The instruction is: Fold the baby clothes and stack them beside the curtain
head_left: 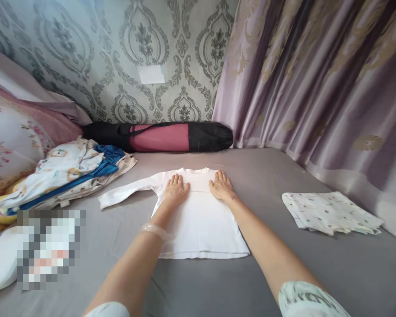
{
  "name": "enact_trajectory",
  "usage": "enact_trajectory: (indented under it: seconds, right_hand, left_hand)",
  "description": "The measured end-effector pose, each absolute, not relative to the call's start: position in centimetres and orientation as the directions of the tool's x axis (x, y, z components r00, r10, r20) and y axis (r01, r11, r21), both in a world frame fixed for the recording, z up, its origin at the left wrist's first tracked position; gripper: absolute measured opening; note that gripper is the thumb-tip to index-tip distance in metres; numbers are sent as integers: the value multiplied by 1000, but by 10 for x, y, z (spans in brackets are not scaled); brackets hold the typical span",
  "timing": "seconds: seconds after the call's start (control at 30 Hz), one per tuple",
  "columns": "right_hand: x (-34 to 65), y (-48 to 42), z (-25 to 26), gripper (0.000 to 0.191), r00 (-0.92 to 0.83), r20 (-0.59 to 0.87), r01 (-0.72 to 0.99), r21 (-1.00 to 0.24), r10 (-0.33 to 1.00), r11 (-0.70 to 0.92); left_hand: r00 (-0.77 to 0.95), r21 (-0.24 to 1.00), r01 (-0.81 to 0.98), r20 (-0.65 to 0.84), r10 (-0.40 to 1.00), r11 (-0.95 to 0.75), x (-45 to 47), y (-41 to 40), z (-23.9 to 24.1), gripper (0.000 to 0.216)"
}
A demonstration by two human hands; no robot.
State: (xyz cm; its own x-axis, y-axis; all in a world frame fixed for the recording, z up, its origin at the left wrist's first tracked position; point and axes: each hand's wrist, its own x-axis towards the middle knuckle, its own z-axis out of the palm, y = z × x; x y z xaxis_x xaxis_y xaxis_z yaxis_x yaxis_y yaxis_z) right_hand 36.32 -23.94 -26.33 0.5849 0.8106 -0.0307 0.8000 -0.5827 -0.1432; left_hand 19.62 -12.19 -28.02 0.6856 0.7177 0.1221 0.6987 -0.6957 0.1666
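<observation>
A small white long-sleeved shirt lies spread on the grey sheet, its collar away from me and its hem towards me. One sleeve stretches out to the left; the other does not show on the right side. My left hand rests flat on the shirt's upper left part, fingers extended, a pale bangle on that wrist. Against the upper right shoulder, my right hand lies palm down with its fingers stretched out. Neither hand grips the fabric.
On the right lies a folded patterned cloth. A pile of clothes sits at the left beside a floral pillow. A black and pink long bag lies along the wall. Purple curtains hang on the right. Something at lower left is pixelated.
</observation>
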Motion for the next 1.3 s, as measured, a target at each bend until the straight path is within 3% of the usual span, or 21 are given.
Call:
enact_trajectory:
  seconds: [0.2, 0.43, 0.63, 0.87, 1.0, 1.2, 1.3]
  right_hand:
    - [369, -240, -274, 65, 580, 49, 809, -148, 813, -568]
    - [366, -246, -259, 65, 544, -21, 829, -142, 839, -542]
    - [346, -263, -263, 67, 432, 34, 894, -149, 901, -423]
    - [339, -271, -266, 63, 413, 86, 903, -164, 907, -396]
    - [317, -302, -265, 63, 286, 125, 953, -137, 950, -269]
    - [291, -370, -262, 65, 157, 28, 973, -173, 987, -150]
    - [298, -400, -255, 64, 110, -47, 973, -197, 993, -117]
  left_hand:
    - [688, 166, 697, 117, 716, -697, 192, -119, -280, 63]
    - [679, 133, 726, 26, 734, -675, 189, -122, -272, 68]
    - [752, 124, 650, 37, 658, -750, 171, -140, -272, 67]
    - [710, 85, 691, 104, 696, -718, 162, -158, -270, 65]
    - [799, 103, 595, 27, 601, -797, 136, -200, -263, 65]
    - [920, 178, 387, -17, 391, -905, 87, -248, -257, 67]
    - [920, 185, 390, -30, 392, -902, 61, -242, -257, 65]
